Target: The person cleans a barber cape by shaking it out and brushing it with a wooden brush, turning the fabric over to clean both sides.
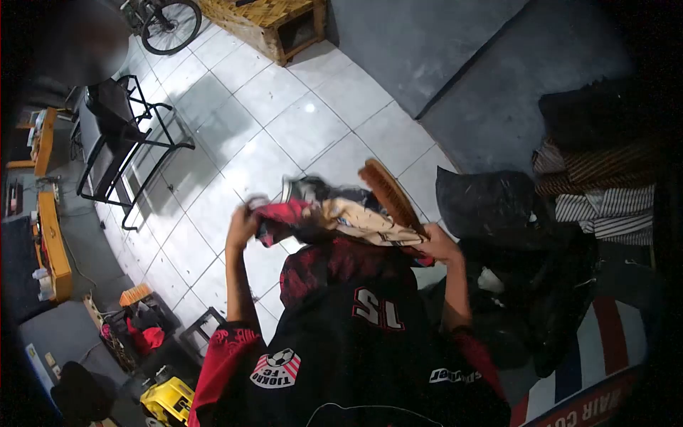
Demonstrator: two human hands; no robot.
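A crumpled multicoloured cloth (356,219), with red, black and cream patterned parts, is stretched between my two hands in front of my body. My left hand (243,226) is closed on its red end, slightly blurred by motion. At the other end, my right hand (439,245) is closed around the cream part of the cloth. A wooden brush (391,193) with brown bristles also juts up from my right hand, angled to the upper left. My right fingers are partly hidden by the fabric.
A black folding chair (117,132) stands on the white-tiled floor at left. To the right are a black cushion (487,203) and folded striped cloths (608,210). An orange-bristled brush (135,294) and a yellow case (167,398) are at lower left. A bicycle (171,25) stands behind.
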